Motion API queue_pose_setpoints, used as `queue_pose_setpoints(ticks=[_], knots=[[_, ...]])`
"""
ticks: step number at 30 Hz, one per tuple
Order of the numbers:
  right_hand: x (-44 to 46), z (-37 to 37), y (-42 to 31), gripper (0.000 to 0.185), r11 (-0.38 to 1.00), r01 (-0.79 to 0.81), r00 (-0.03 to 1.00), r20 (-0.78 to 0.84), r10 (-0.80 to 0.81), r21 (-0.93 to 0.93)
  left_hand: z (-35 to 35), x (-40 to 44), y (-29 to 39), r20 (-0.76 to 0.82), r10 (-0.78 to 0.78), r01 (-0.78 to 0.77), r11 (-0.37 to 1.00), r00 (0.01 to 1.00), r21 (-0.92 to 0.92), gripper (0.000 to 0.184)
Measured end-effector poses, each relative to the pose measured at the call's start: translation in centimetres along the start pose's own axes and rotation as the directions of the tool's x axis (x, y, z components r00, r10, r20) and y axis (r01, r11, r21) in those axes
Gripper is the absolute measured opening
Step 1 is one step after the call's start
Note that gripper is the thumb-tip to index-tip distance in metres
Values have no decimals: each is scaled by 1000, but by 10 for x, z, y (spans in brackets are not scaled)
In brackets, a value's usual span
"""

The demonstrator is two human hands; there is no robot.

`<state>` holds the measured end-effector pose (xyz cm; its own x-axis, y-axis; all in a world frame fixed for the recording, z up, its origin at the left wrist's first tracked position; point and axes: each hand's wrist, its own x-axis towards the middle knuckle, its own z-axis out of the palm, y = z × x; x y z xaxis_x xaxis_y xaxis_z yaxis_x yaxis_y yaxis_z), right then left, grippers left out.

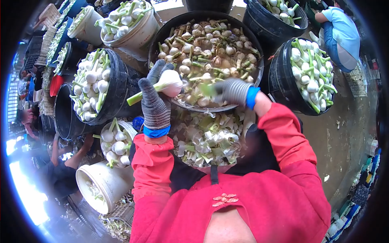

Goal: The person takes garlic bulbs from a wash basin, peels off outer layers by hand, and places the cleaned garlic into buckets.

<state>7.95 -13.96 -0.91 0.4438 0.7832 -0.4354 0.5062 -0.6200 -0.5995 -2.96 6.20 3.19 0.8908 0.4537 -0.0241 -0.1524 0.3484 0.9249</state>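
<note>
The left hand [157, 107], left of centre in the frame, wears a grey striped glove with a blue cuff. Its grip is clamped on a garlic [171, 84] — white bulb to the right, green stem [135, 99] slanting down to the left. The garlic is in front of the near left part of the tub [153, 50].

The right hand [231, 92], gloved alike, is right of centre, over the near side of the tub. It is blurred, with a pale green smear [207, 90] at the fingertips, so I cannot tell whether its grip is together or apart.

The tub fills the top centre and holds many stemmed bulbs [216, 60] in brown water. Just below it in the frame, between the forearms, lies a heap of peelings [208, 139].

A black bucket [279, 77] of white bulbs stands at the right, another [121, 81] at the left — both full. A white bucket [139, 38] of garlic is at the upper left; a tipped white pail [115, 180] is at the lower left. At the upper right, a person [341, 32] in a light blue top bends over.
</note>
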Motion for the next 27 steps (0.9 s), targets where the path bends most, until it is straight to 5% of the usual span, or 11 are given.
queue_pose_setpoints(ticks=[2,4,6,8,11,14,21,24,25,26,27], knots=[[-1,30,-9,43,984,38,989,-132,-62,-174,-2,-3,-5,56,0,-6,996,998,94,90],[3,26,-20,43,972,162,916,-391,-85,168,-3,-1,-15,107,101,-124,963,989,239,89],[7,14,-36,47,754,515,731,-668,-139,406,1,-1,-20,163,174,-213,941,971,262,86],[6,6,-45,45,719,544,706,-700,-112,434,1,1,-25,222,220,-289,891,950,351,88],[11,10,-52,46,457,694,673,-726,-141,556,9,-3,-31,274,267,-374,785,924,494,91],[12,10,-48,47,880,468,609,-751,-253,83,12,1,-27,380,288,-476,507,879,718,93],[1,4,-55,46,968,252,751,-626,-207,-17,15,1,-23,529,309,-612,386,790,690,88],[19,10,-37,45,810,571,559,-786,-263,135,15,-3,-26,288,175,-280,883,941,377,75],[2,-8,-49,42,604,467,834,-548,-60,646,11,4,-24,271,172,-255,916,947,310,65],[-4,-17,-53,41,561,462,850,-523,-60,687,12,0,-25,40,14,-19,993,999,119,63],[-1,-16,-51,42,543,536,802,-590,-89,646,2,5,-30,40,-57,57,998,998,24,64]])
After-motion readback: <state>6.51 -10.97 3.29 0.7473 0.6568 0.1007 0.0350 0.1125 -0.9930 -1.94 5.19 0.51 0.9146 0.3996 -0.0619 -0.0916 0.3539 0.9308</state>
